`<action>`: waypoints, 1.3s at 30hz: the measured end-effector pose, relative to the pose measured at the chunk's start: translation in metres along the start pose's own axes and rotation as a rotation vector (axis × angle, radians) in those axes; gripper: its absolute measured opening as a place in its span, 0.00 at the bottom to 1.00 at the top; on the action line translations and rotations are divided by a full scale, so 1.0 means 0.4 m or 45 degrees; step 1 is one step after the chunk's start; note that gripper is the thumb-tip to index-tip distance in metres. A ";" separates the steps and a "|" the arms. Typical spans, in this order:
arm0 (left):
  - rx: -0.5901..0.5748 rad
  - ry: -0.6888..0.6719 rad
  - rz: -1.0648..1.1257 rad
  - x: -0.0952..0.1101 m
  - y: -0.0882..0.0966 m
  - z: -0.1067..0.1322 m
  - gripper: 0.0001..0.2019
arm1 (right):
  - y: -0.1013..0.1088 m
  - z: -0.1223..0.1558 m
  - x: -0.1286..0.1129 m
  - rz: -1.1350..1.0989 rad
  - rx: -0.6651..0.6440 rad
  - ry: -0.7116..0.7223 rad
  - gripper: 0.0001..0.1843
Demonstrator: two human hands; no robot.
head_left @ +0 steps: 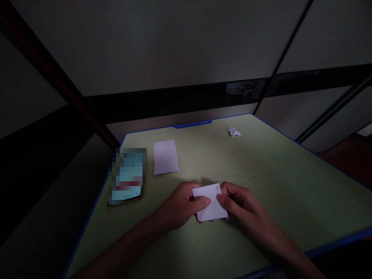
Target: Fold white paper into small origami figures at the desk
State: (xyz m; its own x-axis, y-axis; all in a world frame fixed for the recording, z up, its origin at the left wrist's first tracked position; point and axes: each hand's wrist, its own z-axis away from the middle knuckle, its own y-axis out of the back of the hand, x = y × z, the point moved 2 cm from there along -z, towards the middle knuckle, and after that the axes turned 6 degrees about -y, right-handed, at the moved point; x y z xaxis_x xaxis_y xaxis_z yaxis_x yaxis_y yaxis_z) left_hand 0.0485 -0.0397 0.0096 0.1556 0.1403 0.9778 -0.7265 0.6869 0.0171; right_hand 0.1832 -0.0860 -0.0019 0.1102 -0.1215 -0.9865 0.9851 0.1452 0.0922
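Observation:
A small white square of folded paper (214, 207) is held above the near middle of the table, with crease lines and a folded edge showing near its corners. My left hand (183, 205) grips its left side, thumb flat on top and fingers underneath. On the right side, my right hand (242, 201) pinches it, thumb on the face and the other fingers curled behind. The fingers under the paper are mostly hidden.
A pale sheet of paper (166, 157) lies beyond my left hand. Left of it rests a phone (129, 174) with a lit, blurred screen. A small folded paper figure (233, 132) sits near the far edge. The table (276, 162) has a blue rim; cabinet panels (174, 46) stand behind.

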 end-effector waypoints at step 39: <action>0.409 -0.057 -0.116 0.005 0.016 0.002 0.10 | -0.014 -0.002 0.000 -0.409 0.148 0.092 0.14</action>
State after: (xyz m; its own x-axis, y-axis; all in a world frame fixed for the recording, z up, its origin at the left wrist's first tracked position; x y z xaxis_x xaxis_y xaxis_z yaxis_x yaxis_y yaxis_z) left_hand 0.0436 -0.0354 0.0117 0.2055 0.0523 0.9773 -0.8859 0.4344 0.1630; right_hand 0.1777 -0.0860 -0.0025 -0.2137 -0.0724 -0.9742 0.9768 -0.0024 -0.2140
